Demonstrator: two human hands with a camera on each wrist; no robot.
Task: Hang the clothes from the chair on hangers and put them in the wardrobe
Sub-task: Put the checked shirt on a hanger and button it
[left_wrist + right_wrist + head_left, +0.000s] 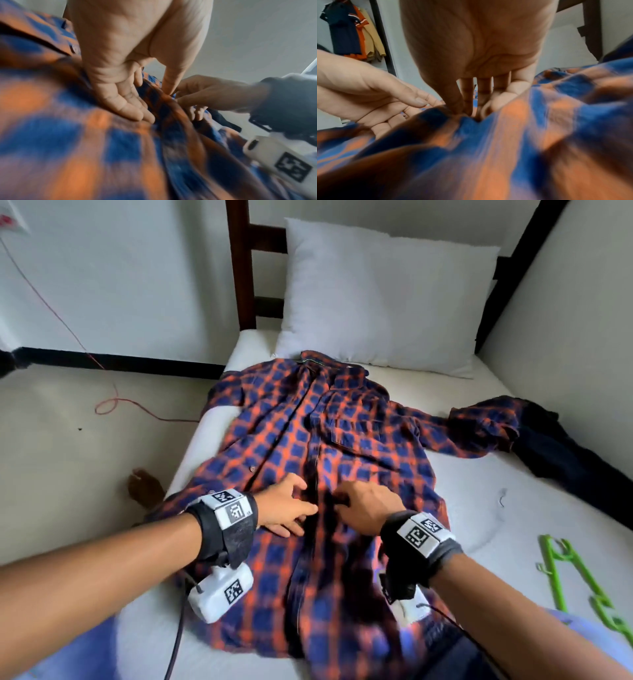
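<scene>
An orange-and-blue plaid shirt (pixel 308 422) (pixel 68 135) (pixel 522 135) lies spread front-up on the white mattress (pixel 486 508), collar toward the pillow. Both hands are at its button placket, low on the front. My left hand (pixel 294 508) (pixel 137 105) (pixel 385 108) rests on the left panel with fairly straight fingers, and its thumb tip touches a raised fold. My right hand (pixel 359 501) (pixel 467 111) (pixel 197 97) pinches that fold of the placket between thumb and curled fingers. A green plastic hanger (pixel 579 573) lies on the mattress to the right, apart from both hands.
A dark garment (pixel 561 460) is bunched by the shirt's right sleeve against the wall. A white pillow (pixel 376 296) leans on the dark wooden bed frame (pixel 239 261). A red cord (pixel 113 402) trails on the floor at left. Clothes (pixel 349 29) hang in the background.
</scene>
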